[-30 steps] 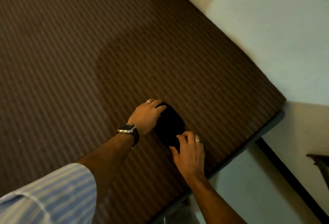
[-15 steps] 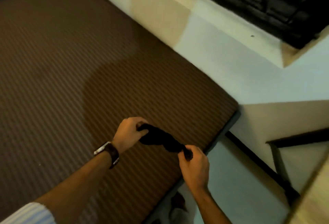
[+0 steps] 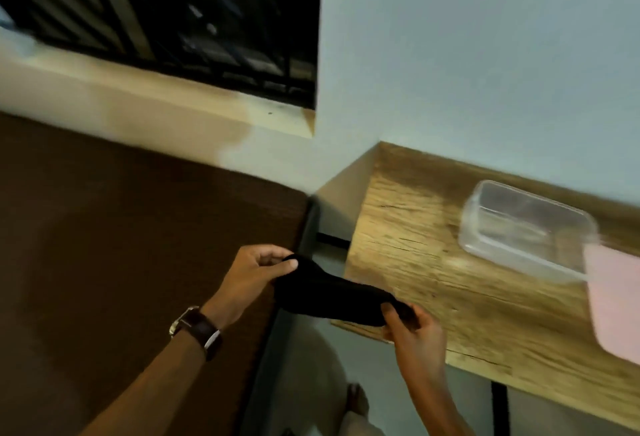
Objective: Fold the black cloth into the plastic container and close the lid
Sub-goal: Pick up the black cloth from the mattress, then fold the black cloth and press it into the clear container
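Observation:
The folded black cloth (image 3: 329,297) hangs in the air between my two hands, over the gap between the bed and the wooden shelf. My left hand (image 3: 252,279) pinches its left end and my right hand (image 3: 412,328) pinches its right end. The clear plastic container (image 3: 526,227) stands open on the wooden shelf (image 3: 433,279) to the right, well apart from the cloth. A pink lid (image 3: 616,300) lies next to the container at the right edge of the view, touching its near corner.
The brown striped bed surface (image 3: 121,262) fills the left. A barred dark window (image 3: 190,19) and a pale wall are behind. A narrow floor gap (image 3: 304,383) separates the bed from the shelf; my foot (image 3: 356,401) shows below.
My hands lifted the cloth off the bed and carried it to the right. The view swung right, bringing the shelf, the container and the pink lid into sight.

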